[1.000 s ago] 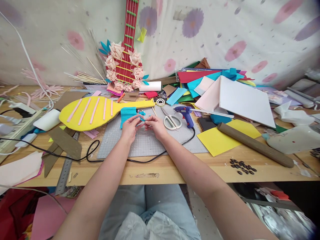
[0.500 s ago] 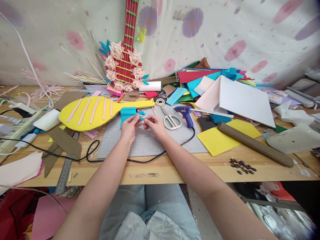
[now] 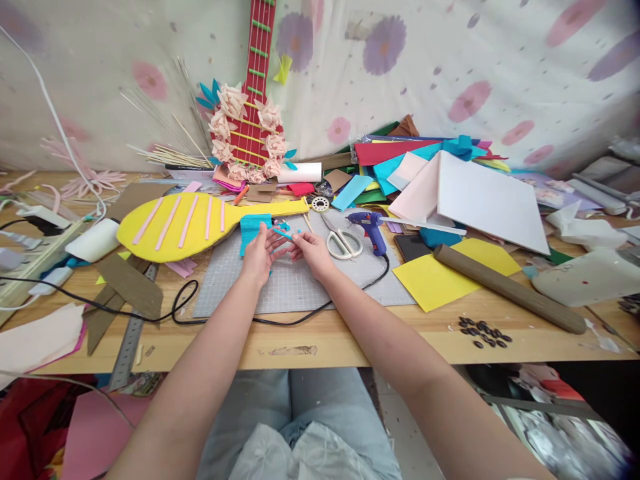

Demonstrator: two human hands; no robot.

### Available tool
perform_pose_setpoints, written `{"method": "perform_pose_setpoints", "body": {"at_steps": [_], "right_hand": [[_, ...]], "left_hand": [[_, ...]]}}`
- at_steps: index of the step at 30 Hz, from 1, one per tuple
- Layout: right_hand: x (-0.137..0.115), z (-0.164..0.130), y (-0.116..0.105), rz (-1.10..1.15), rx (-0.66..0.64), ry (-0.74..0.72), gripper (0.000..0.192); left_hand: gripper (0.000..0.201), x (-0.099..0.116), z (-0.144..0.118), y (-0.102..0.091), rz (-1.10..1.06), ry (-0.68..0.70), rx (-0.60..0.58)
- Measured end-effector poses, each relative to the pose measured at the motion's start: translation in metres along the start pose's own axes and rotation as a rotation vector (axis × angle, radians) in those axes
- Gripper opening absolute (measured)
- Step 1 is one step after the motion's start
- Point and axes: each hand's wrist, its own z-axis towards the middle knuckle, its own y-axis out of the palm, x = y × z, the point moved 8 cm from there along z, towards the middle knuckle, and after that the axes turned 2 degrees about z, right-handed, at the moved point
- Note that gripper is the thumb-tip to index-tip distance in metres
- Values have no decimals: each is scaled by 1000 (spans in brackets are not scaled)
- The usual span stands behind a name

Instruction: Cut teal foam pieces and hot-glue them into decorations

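Observation:
Over the grey cutting mat (image 3: 295,287) my two hands meet around a thin teal foam strip (image 3: 283,233). My left hand (image 3: 259,253) lies palm up under it with fingers spread a little. My right hand (image 3: 313,252) pinches the strip's right end. Just behind my left hand sits a block of teal foam (image 3: 253,228), and behind that a yellow paddle-shaped cutout with pink stripes (image 3: 180,224). Scissors (image 3: 342,241) and a blue glue gun (image 3: 370,228) lie to the right of my right hand.
A red cardboard guitar with pink paper flowers (image 3: 249,133) leans on the back cloth. Coloured foam sheets (image 3: 430,170) pile up at the back right. A yellow sheet (image 3: 440,277), a brown roll (image 3: 507,289), dark seeds (image 3: 484,333), a black cable (image 3: 185,300) and a ruler (image 3: 131,340) are on the bench.
My left hand has turned palm up and its fingers have spread; the teal strip now lies across them, with my right hand still pinching its end.

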Motion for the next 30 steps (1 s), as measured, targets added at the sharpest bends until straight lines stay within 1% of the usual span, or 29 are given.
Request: {"method": "perform_pose_setpoints", "body": {"at_steps": [3,6,8,11,13,15,18,21,27,30], "right_hand": [[3,1,-4,28,24,43,19],[5,2,-2,39,-17,73,19],[9,2,4,15,-85,113,19],[13,1,11,-46,-180,156,21],[14,1,12,-62,-187,152,21],[13,1,12,-60,-173,127,19],[10,2,13,-90,-189,42,14],[9,2,15,-136,-207,-17,18],[12,2,13,-132,-200,42,22],[11,1,12,-98,-210,73,21]], "left_hand": [[33,0,0,2,46,30,-24],[30,0,0,4,113,96,-46],[28,0,0,0,131,110,-11],[28,2,1,-7,124,116,72],[30,4,1,-9,125,126,96],[31,6,1,-8,140,141,95],[35,8,0,-6,171,150,90],[36,6,0,-6,203,139,92],[37,5,1,-5,268,158,68],[35,4,1,-5,260,153,59]]}}
